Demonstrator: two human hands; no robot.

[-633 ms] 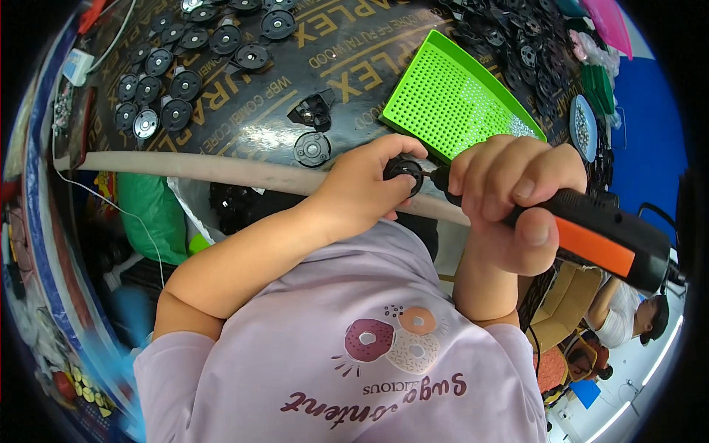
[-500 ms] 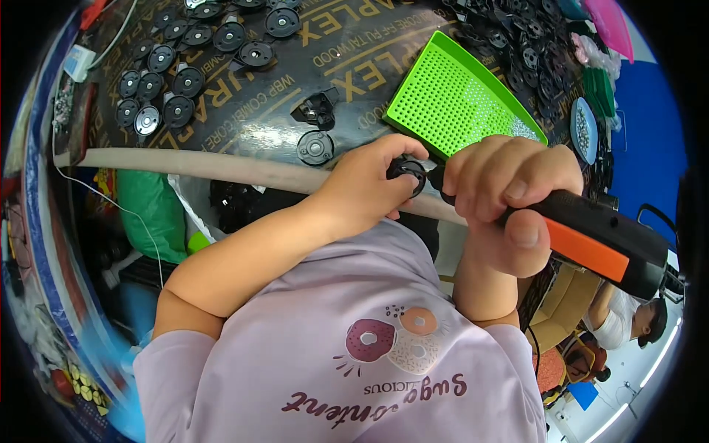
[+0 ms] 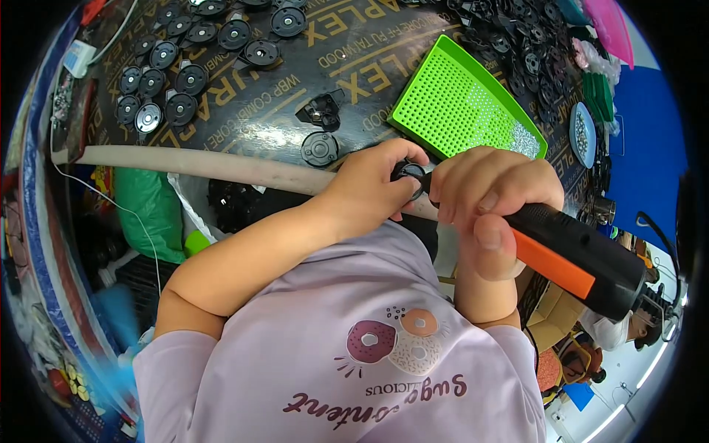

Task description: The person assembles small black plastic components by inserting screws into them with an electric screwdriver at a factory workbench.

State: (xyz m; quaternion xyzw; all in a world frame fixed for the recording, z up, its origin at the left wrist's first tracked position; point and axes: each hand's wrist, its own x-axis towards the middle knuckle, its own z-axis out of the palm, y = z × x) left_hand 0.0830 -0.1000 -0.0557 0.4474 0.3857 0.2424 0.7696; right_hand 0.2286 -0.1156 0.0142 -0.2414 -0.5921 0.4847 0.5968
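In the head view, near the frame's centre, my left hand [image 3: 367, 181] pinches 1 round black part [image 3: 409, 170] between thumb [image 3: 405, 190] and forefinger [image 3: 413, 151]; just right, my right hand [image 3: 484, 190] grips a black-and-orange power tool [image 3: 587, 251], its front end beside that part.

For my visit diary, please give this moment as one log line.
left hand: holds black part | right hand: grips driver, pointed toward black part | nearby: green tray
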